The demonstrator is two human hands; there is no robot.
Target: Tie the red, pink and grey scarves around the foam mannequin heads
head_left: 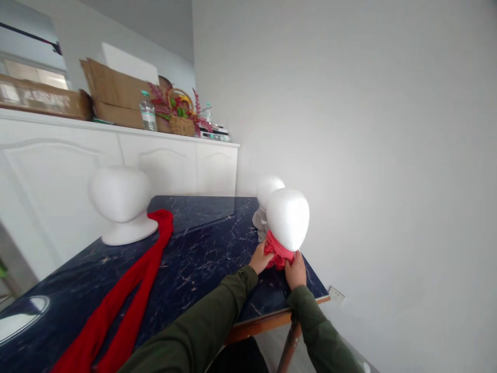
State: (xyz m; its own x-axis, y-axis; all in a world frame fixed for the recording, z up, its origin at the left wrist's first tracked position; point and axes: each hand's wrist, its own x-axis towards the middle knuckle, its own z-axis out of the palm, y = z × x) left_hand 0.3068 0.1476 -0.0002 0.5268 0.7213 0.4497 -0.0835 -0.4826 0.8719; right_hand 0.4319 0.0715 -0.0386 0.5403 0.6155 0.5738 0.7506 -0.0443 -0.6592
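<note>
Pink scarf (280, 254), gathered round the neck of the front head (288, 217) at the bench's near right corner; clock positions are taken from this scarf. The left hand (261, 257), at 9 o'clock, and the right hand (296, 271), at 4, each pinch its cloth between thumb and fingers. At 11 to 12, close behind, stands the rear head (268, 187), partly hidden by the front one, with grey cloth (259, 224) at its base. A red scarf (151, 259) trails across the bench (205, 243) from 10 to 8; a third head (121, 194) stands beyond it. Toward 10, a cabinet (166, 158) bears a basket (181, 126), a bottle (148, 111) and cartons (116, 90). The wall (388, 155) bounds 1 to 3, its socket (336, 295) at 4.
</note>
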